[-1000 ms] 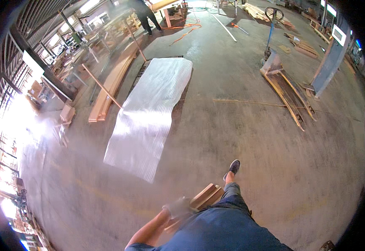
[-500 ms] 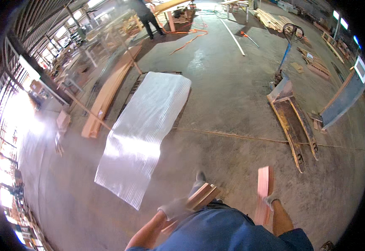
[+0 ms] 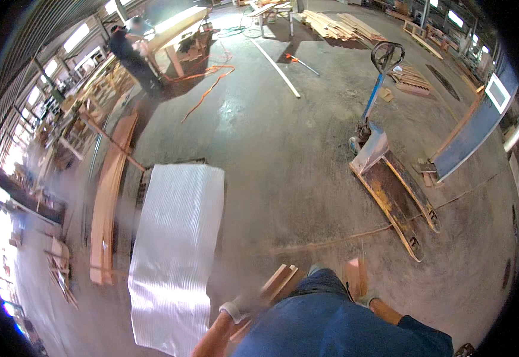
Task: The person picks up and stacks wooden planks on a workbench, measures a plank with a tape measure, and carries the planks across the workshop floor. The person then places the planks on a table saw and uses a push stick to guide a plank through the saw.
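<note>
My left hand (image 3: 235,309), in a pale work glove, is closed around some narrow wooden boards (image 3: 280,282) at my left side. They slant forward past my hip. At my right side, my gloved right hand (image 3: 368,298) grips another wooden piece, a reddish-brown board (image 3: 356,277); whether it is one or several I cannot tell. My body partly hides both loads. Ahead and to the left, nearest my left hand, a shiny white ribbed sheet (image 3: 179,238) lies over a low pallet whose dark edge shows at the far end.
A pallet jack (image 3: 384,172) stands ahead to the right, beside a leaning grey panel (image 3: 477,131). Long boards (image 3: 109,202) lie left of the sheet. An orange cord (image 3: 209,89) and a white strip (image 3: 277,68) cross the floor. A person (image 3: 134,59) stands at a far-left bench.
I have moved forward across the floor, and my view has swung right. The white sheet now sits nearer, beside my left arm. Both hands keep their boards; the right one is closer to my body.
</note>
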Tool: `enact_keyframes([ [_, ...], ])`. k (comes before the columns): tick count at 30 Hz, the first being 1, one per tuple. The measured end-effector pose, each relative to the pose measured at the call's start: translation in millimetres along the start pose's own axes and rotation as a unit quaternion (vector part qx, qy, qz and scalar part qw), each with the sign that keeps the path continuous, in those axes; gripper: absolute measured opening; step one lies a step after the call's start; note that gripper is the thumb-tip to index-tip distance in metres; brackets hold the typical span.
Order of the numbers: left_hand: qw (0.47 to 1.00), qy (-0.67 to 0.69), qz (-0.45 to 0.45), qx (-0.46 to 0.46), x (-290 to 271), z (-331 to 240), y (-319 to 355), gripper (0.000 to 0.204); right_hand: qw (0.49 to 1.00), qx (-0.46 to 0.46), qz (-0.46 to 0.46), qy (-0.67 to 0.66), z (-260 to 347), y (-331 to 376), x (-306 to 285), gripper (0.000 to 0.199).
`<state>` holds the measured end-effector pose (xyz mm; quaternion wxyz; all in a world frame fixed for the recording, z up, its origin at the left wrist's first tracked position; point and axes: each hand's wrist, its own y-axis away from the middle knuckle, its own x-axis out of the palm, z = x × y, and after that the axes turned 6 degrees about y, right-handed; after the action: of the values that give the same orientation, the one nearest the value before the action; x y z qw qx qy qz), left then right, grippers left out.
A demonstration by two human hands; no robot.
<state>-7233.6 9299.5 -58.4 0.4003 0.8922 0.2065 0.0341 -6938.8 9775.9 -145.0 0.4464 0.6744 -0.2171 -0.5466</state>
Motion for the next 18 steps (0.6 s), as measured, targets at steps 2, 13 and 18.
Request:
enact_keyframes([
  [2,1.0,-0.019,0.005,0.005,-46,-10,-42,0.079,1.0,0.019,0.017,0.006,30,-6,-12,0.08],
  [13,0.978,0.188,-0.091,-0.002,-233,-247,-209,0.068,0.996,0.024,0.066,0.06,231,-197,-191,0.074],
  [18,0.981,0.167,-0.096,-0.005,-313,-328,-276,0.069,0.989,-0.04,0.027,0.143,403,-244,-404,0.072],
])
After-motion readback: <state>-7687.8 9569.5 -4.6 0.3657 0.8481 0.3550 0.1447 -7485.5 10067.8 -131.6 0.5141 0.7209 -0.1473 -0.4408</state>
